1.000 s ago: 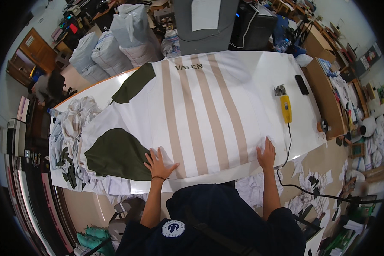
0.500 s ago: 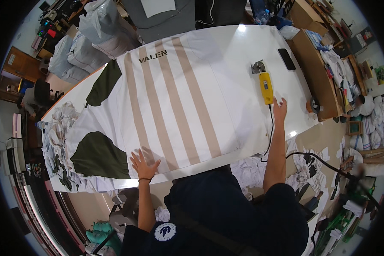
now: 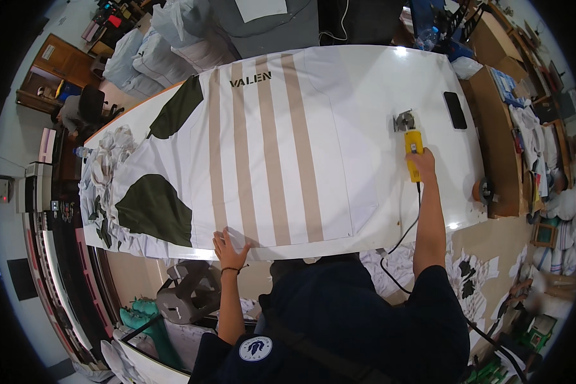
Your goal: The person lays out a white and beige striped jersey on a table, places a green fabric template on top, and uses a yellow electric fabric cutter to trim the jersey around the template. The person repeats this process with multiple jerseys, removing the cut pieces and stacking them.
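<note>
A broad white fabric panel (image 3: 329,185) with beige stripes and dark lettering near its far edge lies flat on the white table (image 3: 390,205). My left hand (image 3: 232,251) rests at the panel's near edge, fingers spread, pressing on nothing but cloth. To the right of the panel, my right hand (image 3: 424,166) is wrapped round the yellow body of an electric rotary cutter (image 3: 414,139). Its metal cutting head points away from me and sits on the tabletop. A black cord runs from its near end off the table.
Dark green cloth pieces (image 3: 155,208) and crumpled scraps (image 3: 109,160) lie at the left. At the right are a black phone (image 3: 454,110), a tape roll (image 3: 483,191) and a cardboard box (image 3: 502,147). Stuffed bags (image 3: 163,61) stand beyond the table.
My right hand has moved from beside the cutter onto its body and closed round it. The view has shifted a little; my left hand stays at the panel's near edge.
</note>
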A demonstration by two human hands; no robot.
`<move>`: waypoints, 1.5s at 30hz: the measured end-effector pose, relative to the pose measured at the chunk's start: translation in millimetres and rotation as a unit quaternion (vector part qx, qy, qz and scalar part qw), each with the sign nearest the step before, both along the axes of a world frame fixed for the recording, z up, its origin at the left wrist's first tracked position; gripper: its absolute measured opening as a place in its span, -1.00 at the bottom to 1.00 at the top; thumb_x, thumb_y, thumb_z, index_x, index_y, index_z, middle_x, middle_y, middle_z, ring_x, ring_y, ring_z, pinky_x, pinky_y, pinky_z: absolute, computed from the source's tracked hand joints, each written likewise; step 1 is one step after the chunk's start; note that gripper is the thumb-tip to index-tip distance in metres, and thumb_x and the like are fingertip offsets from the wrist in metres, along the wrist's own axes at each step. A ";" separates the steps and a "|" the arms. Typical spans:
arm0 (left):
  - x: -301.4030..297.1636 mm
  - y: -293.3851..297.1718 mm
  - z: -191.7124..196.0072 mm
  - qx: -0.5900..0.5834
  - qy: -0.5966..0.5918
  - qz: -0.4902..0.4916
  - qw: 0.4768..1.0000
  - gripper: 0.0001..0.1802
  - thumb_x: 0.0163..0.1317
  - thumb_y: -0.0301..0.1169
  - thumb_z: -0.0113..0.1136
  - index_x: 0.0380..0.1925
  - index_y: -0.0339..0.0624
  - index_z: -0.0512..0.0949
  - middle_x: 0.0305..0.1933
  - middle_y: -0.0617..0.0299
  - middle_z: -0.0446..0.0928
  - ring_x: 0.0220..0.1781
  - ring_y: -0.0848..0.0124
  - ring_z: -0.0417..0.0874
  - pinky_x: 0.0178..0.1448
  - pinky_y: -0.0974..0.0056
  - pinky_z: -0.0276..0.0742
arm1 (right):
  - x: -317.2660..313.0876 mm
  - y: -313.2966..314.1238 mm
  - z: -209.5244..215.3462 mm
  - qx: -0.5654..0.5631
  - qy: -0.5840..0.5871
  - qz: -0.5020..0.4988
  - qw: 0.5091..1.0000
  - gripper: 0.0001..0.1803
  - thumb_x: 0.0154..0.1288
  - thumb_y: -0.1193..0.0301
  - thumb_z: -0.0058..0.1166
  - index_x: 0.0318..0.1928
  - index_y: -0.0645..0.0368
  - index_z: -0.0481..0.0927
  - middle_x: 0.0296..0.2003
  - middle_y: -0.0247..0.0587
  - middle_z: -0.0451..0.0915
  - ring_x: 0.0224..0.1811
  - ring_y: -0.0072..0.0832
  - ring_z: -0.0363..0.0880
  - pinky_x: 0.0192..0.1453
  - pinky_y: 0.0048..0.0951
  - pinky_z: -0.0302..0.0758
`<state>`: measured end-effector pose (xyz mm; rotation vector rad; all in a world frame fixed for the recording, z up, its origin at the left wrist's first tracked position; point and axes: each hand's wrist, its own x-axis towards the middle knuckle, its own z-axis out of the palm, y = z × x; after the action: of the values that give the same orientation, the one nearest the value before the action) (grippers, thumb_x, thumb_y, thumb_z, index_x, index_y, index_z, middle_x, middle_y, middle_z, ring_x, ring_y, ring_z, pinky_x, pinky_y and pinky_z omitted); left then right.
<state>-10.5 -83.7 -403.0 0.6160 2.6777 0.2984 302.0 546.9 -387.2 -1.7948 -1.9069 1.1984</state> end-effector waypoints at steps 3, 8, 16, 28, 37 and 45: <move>-0.2 -7.1 -7.5 0.001 0.042 -0.004 0.999 0.19 0.14 0.22 0.39 0.59 -0.13 0.04 0.63 -0.33 -0.14 0.63 -0.30 -0.09 0.60 -0.28 -0.06 | 25.9 -49.4 11.0 -0.036 0.150 -0.008 0.988 -0.40 -0.17 0.48 0.46 -0.09 0.28 0.42 -0.27 -0.07 0.62 -0.30 -0.32 0.66 -0.25 -0.26 0.62; -7.4 -1.5 16.1 -0.031 0.079 0.030 0.996 0.09 0.15 0.24 0.36 0.50 -0.18 0.18 0.38 -0.19 0.23 0.43 -0.15 0.24 0.47 -0.22 0.18 | 53.6 -185.2 42.0 -0.097 0.126 -0.031 0.987 -0.30 -0.21 0.53 0.46 -0.01 0.27 0.35 -0.27 -0.06 0.60 -0.29 -0.34 0.65 -0.24 -0.28 0.63; -5.5 -30.4 27.5 -0.076 0.137 -0.046 0.987 0.09 0.15 0.29 0.30 0.48 -0.21 0.20 0.24 -0.08 0.36 0.28 -0.02 0.41 0.32 -0.16 0.32 | 105.7 -322.7 35.4 -0.031 0.005 -0.037 0.999 -0.27 -0.28 0.57 0.47 0.03 0.26 0.44 -0.22 -0.05 0.62 -0.27 -0.27 0.68 -0.16 -0.25 0.67; -21.3 -49.7 22.3 -0.029 0.128 -0.043 0.990 -0.15 0.28 0.13 0.26 0.39 -0.21 0.35 0.23 -0.09 0.43 0.31 -0.05 0.42 0.32 -0.15 0.36 | 99.2 -391.5 72.3 -0.026 -0.035 -0.094 0.995 -0.38 -0.22 0.45 0.40 -0.02 0.31 0.57 -0.19 0.02 0.69 -0.13 -0.14 0.70 0.03 -0.22 0.59; -26.0 -20.6 -2.6 0.124 0.158 -0.096 0.975 -0.22 0.25 -0.08 0.38 0.38 -0.20 0.36 0.41 -0.16 0.26 0.46 -0.16 0.25 0.46 -0.20 0.20 | 118.2 -449.6 74.6 -0.015 -0.107 -0.033 0.994 -0.33 -0.18 0.40 0.42 0.04 0.29 0.53 -0.14 0.14 0.66 -0.03 0.07 0.66 0.10 -0.10 0.57; -32.9 -15.1 -18.2 0.175 0.182 -0.126 0.959 -0.25 0.27 -0.10 0.34 0.38 -0.19 0.36 0.47 -0.17 0.21 0.52 -0.15 0.16 0.54 -0.20 0.05 | 112.1 -456.8 72.6 -0.037 -0.143 0.005 0.989 -0.30 -0.15 0.37 0.42 0.09 0.23 0.48 -0.05 0.15 0.61 0.08 0.13 0.58 0.16 -0.02 0.52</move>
<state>-43.4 -98.8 -421.2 1.2138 2.8633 0.6522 414.1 90.2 -314.6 -2.0976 -2.0467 1.0751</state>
